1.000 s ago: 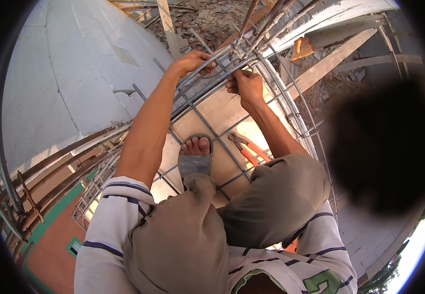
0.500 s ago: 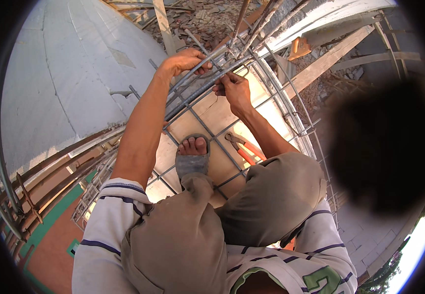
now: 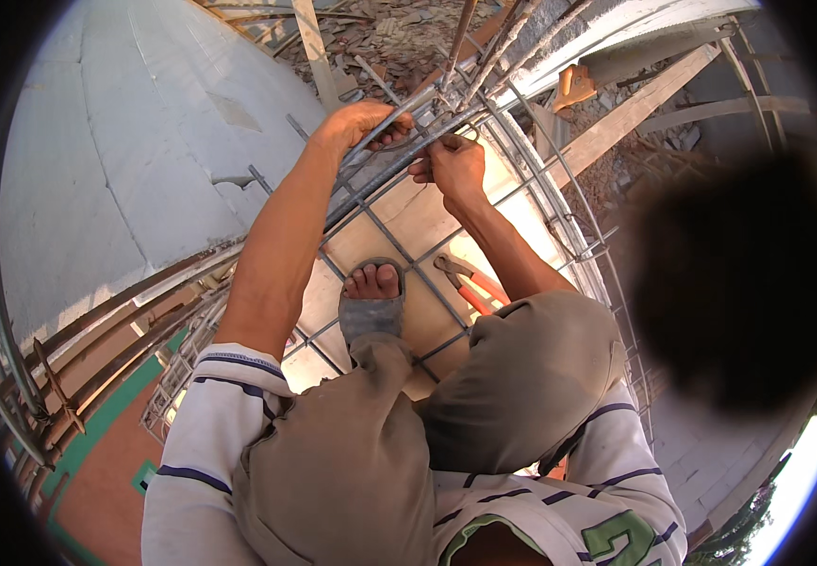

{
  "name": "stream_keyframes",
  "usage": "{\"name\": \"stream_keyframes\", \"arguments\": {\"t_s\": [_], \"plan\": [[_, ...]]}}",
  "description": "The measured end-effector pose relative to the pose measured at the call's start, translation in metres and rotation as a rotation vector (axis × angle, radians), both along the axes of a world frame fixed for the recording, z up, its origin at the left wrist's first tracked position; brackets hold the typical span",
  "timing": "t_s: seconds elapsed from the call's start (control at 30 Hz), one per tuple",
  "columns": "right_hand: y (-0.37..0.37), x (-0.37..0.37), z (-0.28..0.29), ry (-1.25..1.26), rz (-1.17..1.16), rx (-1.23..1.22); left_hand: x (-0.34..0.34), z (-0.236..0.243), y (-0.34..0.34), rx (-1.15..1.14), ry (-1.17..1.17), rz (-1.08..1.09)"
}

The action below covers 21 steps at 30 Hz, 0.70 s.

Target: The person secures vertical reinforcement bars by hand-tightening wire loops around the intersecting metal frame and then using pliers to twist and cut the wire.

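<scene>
My left hand (image 3: pixel 378 124) curls over steel bars at the top of the rebar grid (image 3: pixel 372 215); what its fingertips hold is partly hidden. Just right of it, my right hand (image 3: pixel 453 168) has its fingers pinched on a thin tie wire (image 3: pixel 425 186) beside the bar crossing, with a loose end hanging down. Pincers (image 3: pixel 470 288) with orange handles lie on the pale board (image 3: pixel 385 252) under the grid, by my right forearm. My sandalled foot (image 3: pixel 372 311) is among the lower bars.
A grey slab (image 3: pixel 116 151) lies left, with bundled steel bars (image 3: pixel 31 377) below it. Upright bars (image 3: pixel 465 57) rise at the top. Rubble (image 3: pixel 380 38), a wooden plank (image 3: pixel 639 104) and an orange-handled tool (image 3: pixel 575 87) lie beyond. A dark blurred shape (image 3: pixel 738 283) blocks the right side.
The view has shifted slightly. My right hand has turned a little and moved up-left along the bars; my left hand stays at the top bars with small finger movements. The pincers remain lying.
</scene>
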State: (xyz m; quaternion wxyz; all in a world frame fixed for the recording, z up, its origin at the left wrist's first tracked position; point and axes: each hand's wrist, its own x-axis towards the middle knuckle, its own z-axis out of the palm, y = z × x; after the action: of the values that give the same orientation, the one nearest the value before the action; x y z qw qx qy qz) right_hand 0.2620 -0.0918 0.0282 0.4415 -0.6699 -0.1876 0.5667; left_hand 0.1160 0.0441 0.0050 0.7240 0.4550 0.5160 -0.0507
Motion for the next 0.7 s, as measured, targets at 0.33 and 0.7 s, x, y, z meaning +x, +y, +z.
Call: {"name": "stream_keyframes", "arguments": {"t_s": [0.33,0.7], "plan": [[0.012,0.01,-0.002,-0.149,0.027,-0.036,-0.001,-0.002,-0.001,-0.034,0.013,-0.004],[-0.001,-0.006,0.005,-0.356,0.186,0.061,0.011,0.013,-0.001,-0.031,0.011,-0.046]]}}
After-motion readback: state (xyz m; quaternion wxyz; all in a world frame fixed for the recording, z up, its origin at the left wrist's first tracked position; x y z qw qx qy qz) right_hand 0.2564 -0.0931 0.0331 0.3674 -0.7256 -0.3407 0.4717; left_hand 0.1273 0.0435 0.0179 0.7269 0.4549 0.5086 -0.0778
